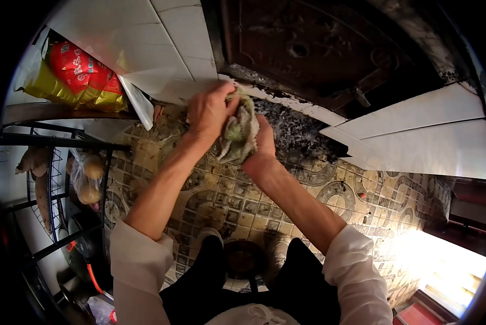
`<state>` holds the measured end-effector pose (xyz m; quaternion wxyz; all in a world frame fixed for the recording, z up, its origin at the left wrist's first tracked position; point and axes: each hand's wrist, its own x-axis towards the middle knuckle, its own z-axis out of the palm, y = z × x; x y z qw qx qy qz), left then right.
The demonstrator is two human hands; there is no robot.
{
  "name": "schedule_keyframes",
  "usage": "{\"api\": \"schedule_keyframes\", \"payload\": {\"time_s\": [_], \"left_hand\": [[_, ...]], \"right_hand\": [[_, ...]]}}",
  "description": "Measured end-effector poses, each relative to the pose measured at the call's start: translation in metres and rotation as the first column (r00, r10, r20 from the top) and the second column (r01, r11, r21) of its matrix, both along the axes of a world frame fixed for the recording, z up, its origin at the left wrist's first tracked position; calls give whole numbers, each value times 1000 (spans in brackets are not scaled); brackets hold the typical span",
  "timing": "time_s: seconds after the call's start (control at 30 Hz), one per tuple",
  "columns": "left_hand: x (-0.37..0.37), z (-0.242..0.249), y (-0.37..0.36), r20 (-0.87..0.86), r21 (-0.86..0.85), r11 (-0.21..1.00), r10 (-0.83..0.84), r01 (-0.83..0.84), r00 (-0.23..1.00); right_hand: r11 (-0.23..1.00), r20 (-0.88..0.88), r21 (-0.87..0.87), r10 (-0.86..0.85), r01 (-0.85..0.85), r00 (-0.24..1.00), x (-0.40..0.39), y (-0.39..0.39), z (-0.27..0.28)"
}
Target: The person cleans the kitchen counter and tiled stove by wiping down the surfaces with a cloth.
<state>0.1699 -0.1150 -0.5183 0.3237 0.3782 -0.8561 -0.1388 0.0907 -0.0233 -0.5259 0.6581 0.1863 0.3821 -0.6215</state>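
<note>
A crumpled, dirty greyish-green cloth hangs between my two hands, in front of the tiled stove. My left hand has its fingers curled round the upper left side of the cloth. On the lower right, my right hand grips the cloth too, its fingers mostly hidden behind the fabric. Just beyond my hands is the dark, sooty metal stove door with a small latch. Black ash lies on the floor below that door.
At the left stands a black rack with vegetables and a pan. Above it lies a red and gold bag. White tiles flank the stove door. Patterned floor spreads around my feet; bright light falls at lower right.
</note>
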Motion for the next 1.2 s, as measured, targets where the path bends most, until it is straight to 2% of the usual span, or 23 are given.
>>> {"api": "schedule_keyframes", "payload": {"time_s": [0.03, 0.1, 0.2, 0.3, 0.33, 0.43, 0.57, 0.67, 0.77, 0.8, 0.83, 0.87, 0.9, 0.93, 0.97, 1.03, 1.07, 1.2], "left_hand": [[4, -14, -8, -70, -5, 1000, 8, -8, 998], [2, -3, -4, -85, -50, 999, 4, -8, 996], [-10, -2, 3, -109, -113, 993, -46, 34, 993], [-6, 0, 1, -101, -56, 998, -21, 16, 995], [-2, -9, -3, -121, 21, 1000, 7, -5, 993], [-2, -8, -2, -114, 18, 999, 32, -30, 993], [-7, -7, 3, -139, -51, 998, -32, 25, 990], [2, -12, -7, -16, 35, 998, 55, -54, 998], [11, -9, -13, -16, 75, 991, 113, -111, 994], [12, 0, -10, 21, 179, 981, 73, -76, 997], [13, 3, -12, 22, 175, 982, 70, -73, 997], [15, 6, -14, -54, 268, 952, -136, 146, 989], [19, 8, -16, -149, 341, 869, -326, 358, 934], [24, 12, -19, -165, 430, 798, -390, 421, 906], [29, 8, -23, -167, 428, 800, -388, 421, 906], [37, 0, -30, -267, 485, 724, -412, 491, 871], [38, 15, -26, -204, 606, 688, -352, 400, 913], [35, 12, -20, -262, 626, 623, -397, 468, 879]], "right_hand": [[1000, 17, -20, 13, -13, 1000, 1, 0, -4], [998, 10, 65, -19, 19, 1000, 3, -4, -5], [999, 72, -5, -48, 49, 996, 0, 3, 12], [1000, 7, -7, 2, -2, 1000, -5, 3, 7], [1000, 22, 4, -10, 10, 1000, -4, -1, -4], [999, 37, -18, -46, 46, 998, -1, -3, -9], [992, 133, -36, -111, 117, 985, 1, 0, -2], [995, 91, -38, -90, 94, 992, 0, -1, 0], [998, 140, -34, -38, 43, 989, 2, -2, -11], [999, 124, -15, -46, 48, 991, 2, 0, -13], [999, 126, -18, -48, 51, 991, 2, 2, -15], [1000, 108, -12, -20, 21, 994, 1, 4, -15], [1000, 88, -5, 10, -10, 996, 0, 6, -14], [999, 81, 18, 40, -42, 996, -4, 7, -19], [999, 78, 17, 42, -44, 996, -5, 9, -20], [1000, 101, 19, 11, -13, 995, -7, 12, -20], [1000, 86, 13, 14, -15, 996, -9, 13, -23], [998, 35, -23, 52, -51, 998, -13, 15, -26]]}}
